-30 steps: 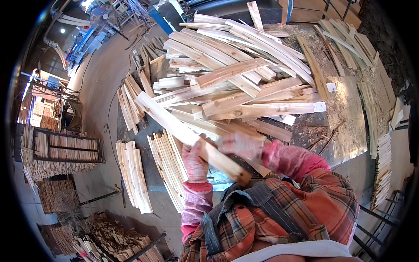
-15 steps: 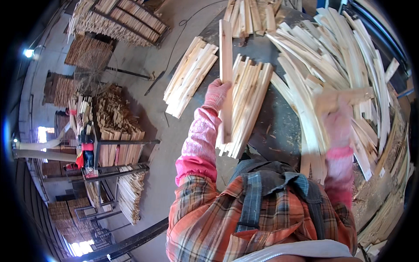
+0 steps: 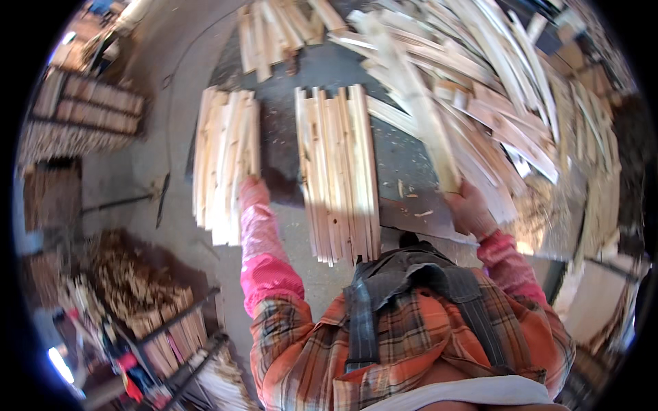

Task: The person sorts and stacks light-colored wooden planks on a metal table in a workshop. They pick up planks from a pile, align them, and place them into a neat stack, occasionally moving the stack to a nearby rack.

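My left hand (image 3: 254, 192), in a pink glove and pink sleeve, is closed on a narrow wooden board (image 3: 251, 140) along the right edge of the left stack of boards (image 3: 221, 164). Over on the right, my right hand (image 3: 471, 211) grips the near end of a long wooden plank (image 3: 409, 92), which slants away to the far left over the loose pile. Between my hands lies a second stack of boards (image 3: 337, 171), laid side by side with their ends uneven. My fingers are partly hidden by the boards they hold.
A big heap of loose planks (image 3: 504, 51) spreads over the dark worktable (image 3: 404, 198) at the right. More boards (image 3: 274, 31) lie at its far edge. Stacked wood on metal racks (image 3: 168, 325) stands at the left, and a cable (image 3: 179, 58) crosses the floor.
My left hand has carried its board left onto the left stack. My right hand, earlier blurred holding a short piece, now holds a long plank. The view has turned.
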Demonstrator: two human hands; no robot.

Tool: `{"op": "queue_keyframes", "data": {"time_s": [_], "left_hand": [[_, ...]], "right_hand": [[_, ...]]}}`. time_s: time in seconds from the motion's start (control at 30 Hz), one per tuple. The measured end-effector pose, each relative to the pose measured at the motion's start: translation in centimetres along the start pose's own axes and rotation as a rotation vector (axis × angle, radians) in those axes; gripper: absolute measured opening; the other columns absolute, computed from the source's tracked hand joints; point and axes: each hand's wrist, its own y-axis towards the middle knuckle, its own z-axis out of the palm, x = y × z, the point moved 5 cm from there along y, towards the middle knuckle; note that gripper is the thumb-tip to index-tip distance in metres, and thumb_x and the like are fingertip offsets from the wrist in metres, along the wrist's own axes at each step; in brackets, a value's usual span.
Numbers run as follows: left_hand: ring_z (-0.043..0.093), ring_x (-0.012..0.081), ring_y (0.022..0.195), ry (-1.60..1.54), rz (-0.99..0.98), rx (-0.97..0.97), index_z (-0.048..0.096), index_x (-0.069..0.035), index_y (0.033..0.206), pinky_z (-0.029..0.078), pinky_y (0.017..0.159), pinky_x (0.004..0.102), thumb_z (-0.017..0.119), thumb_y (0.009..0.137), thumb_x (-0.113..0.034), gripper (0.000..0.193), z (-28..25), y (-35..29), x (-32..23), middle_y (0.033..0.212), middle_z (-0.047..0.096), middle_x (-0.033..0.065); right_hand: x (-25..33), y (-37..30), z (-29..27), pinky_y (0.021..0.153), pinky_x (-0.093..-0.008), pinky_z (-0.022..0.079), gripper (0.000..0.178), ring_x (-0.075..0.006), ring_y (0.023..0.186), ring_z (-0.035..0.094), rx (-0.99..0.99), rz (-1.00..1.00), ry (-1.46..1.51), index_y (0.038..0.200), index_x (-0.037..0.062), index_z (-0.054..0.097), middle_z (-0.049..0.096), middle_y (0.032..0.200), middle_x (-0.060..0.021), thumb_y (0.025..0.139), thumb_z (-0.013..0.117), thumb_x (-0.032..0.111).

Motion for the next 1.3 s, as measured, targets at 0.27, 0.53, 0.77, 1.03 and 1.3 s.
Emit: {"op": "queue_keyframes", "data": {"time_s": [0.27,0.53,0.77,1.03,1.3], "left_hand": [[0.062,0.0378,0.114,0.371,0.042,-0.159,0.055,-0.008,0.133,0.05,0.099,0.0471,0.07,0.085,-0.017,0.052,-3.9,2.0,-0.5,0.122,0.063,0.0207],[0.066,0.0227,0.108,-0.764,0.505,0.049,0.067,-0.004,0.123,0.051,0.095,0.0341,0.072,0.089,-0.015,0.036,2.5,-4.4,-8.6,0.116,0.069,0.0133],[0.066,0.0222,0.108,-1.423,0.153,0.995,0.062,-0.003,0.128,0.053,0.096,0.0381,0.072,0.093,-0.015,0.039,4.4,-15.3,-21.0,0.12,0.069,0.0077],[0.072,0.02,0.087,-1.701,0.149,1.112,0.064,-0.004,0.119,0.062,0.074,0.0333,0.071,0.09,-0.005,0.03,2.6,-15.9,-24.5,0.104,0.072,0.0077],[0.067,0.0236,0.105,-1.814,0.1,0.958,0.06,-0.009,0.12,0.057,0.087,0.0419,0.071,0.091,-0.009,0.032,2.9,-12.9,-23.9,0.114,0.068,0.0049]], "right_hand": [[4.7,-2.0,6.5,0.068,-0.0296,0.052,0.025,-0.015,0.075,0.064,0.31,0.319,0.522,0.111,0.0016,0.066,0.067,0.087,-0.0035,0.091,0.068,0.016],[4.7,-1.9,10.3,0.076,-0.0356,0.058,0.039,-0.0223,0.082,0.068,0.432,0.361,0.87,0.125,-0.0045,0.058,0.068,0.098,-0.0122,0.09,0.064,0.011],[3.7,-1.0,12.3,0.087,-0.0415,0.059,0.05,-0.0297,0.098,0.07,0.52,0.205,0.905,0.134,-0.0054,0.053,0.068,0.113,-0.0192,0.091,0.068,0.013],[6.3,-1.2,9.9,0.091,-0.0335,0.054,0.055,-0.0196,0.101,0.068,0.319,0.065,0.704,0.132,-0.0019,0.059,0.069,0.118,-0.0127,0.107,0.044,0.045],[3.1,-1.1,9.9,0.089,-0.0341,0.055,0.069,-0.0168,0.104,0.066,0.307,0.129,0.945,0.134,-0.0016,0.058,0.068,0.121,-0.0099,0.104,0.04,0.058]]}}
